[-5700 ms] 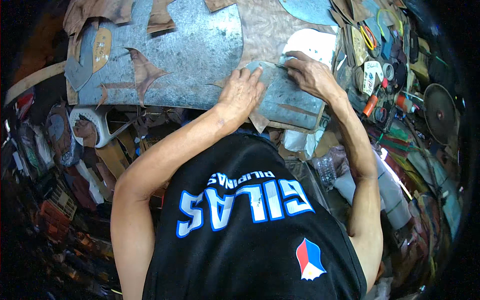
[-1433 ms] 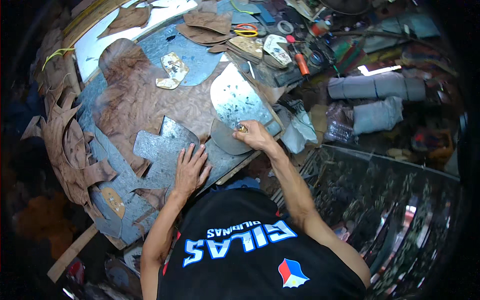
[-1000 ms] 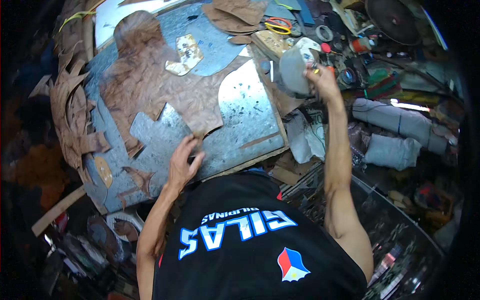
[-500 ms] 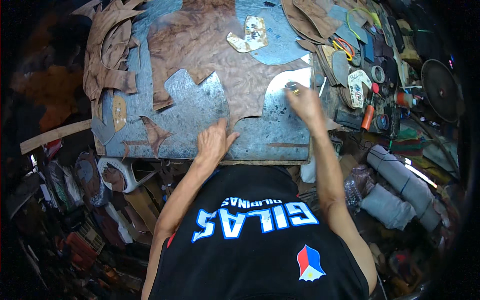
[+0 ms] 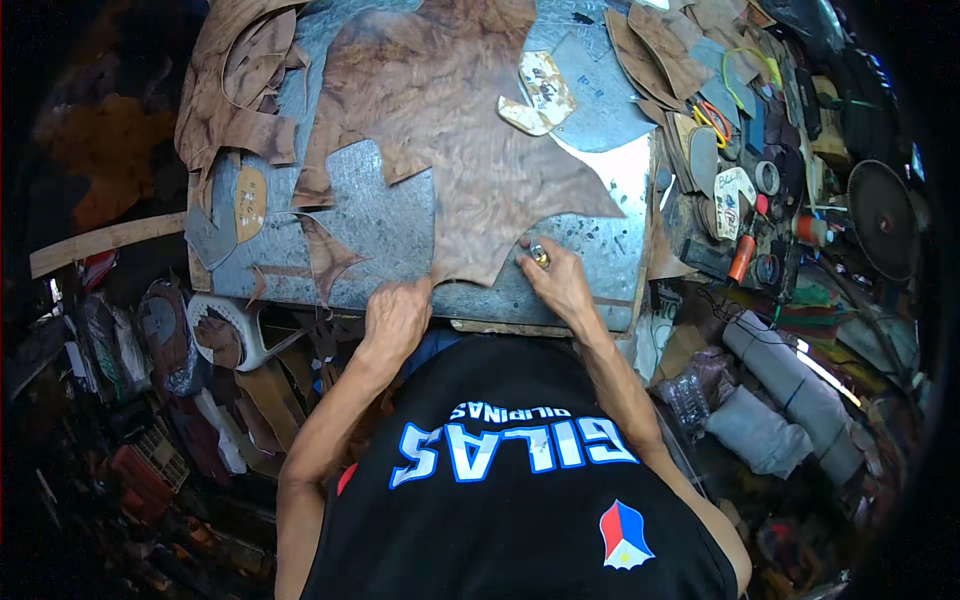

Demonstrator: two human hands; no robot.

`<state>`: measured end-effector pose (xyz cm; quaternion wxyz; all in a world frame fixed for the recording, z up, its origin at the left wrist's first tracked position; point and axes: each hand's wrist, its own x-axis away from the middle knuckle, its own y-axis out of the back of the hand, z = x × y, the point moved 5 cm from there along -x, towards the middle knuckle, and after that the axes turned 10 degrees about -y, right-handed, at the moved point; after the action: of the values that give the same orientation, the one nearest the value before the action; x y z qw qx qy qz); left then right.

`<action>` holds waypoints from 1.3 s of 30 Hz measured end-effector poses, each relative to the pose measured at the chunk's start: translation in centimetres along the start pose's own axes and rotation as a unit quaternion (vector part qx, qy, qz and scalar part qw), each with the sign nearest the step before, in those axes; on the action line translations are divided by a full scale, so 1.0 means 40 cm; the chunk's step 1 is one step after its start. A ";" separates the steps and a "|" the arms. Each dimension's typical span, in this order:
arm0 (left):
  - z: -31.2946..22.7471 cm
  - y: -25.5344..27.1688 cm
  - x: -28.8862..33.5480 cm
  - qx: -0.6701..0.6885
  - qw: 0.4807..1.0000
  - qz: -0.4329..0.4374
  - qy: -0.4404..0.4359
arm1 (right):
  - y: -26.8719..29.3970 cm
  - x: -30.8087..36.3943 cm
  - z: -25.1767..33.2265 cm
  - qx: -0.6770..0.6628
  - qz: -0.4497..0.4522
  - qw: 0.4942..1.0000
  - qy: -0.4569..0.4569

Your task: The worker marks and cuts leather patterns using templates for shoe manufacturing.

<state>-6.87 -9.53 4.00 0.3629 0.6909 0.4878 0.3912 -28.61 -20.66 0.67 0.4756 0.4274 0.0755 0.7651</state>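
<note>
Right hand (image 5: 558,283), back from the tool clutter at the bench's right edge, now closed on a small metal tool (image 5: 539,255) at the near edge of the brown leather sheet (image 5: 450,130). Left hand (image 5: 397,315) still flat, fingers spread, pinning that edge to the grey bench (image 5: 385,225); leather lies steadied under both hands.

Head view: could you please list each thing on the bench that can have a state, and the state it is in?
Brown leather sheet: spread flat, near edge cut into jagged notches.
Metal-topped bench: partly covered by the leather.
Left hand: pressed flat on the leather's near edge.
Right hand: fingers bent, grip around a small shiny tool at the leather's edge.
Leather offcuts: curled, piled at the bench's left.
Pale pattern piece: lying flat on the leather.
</note>
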 end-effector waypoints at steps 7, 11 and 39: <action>0.034 0.020 0.047 0.015 1.000 0.020 0.005 | 0.132 -0.059 0.070 0.054 -0.127 0.990 -0.007; 0.073 0.106 0.026 0.048 0.998 -0.005 0.037 | 0.171 -0.128 0.113 0.142 -0.248 0.952 0.112; 0.414 0.217 0.046 0.052 0.952 -0.176 0.245 | 0.298 -0.436 0.254 0.379 -0.212 0.894 0.111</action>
<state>11.73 -12.01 4.86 0.2589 0.4947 0.6953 0.4526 -25.96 -43.83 3.05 0.4173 0.4614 0.5005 0.6021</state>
